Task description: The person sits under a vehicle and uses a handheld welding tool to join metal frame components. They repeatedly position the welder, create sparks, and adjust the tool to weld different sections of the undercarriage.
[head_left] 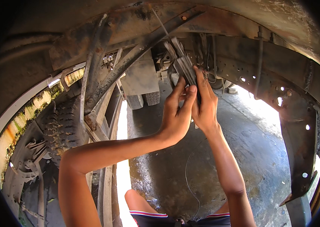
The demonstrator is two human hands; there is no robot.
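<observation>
Metal piece [185,67] tilts near brace [129,62], blurred. Left hand [176,115] half-curled at its lower end, right hand [206,108] nearly straight along its right side; cannot tell how firmly either closes. Better steady both palms, keep fingertips off edges.

Metal piece [185,68] left of beam [249,62]

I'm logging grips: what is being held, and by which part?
The left hand and right hand hold a blurred grey metal object by its lower end.
</observation>
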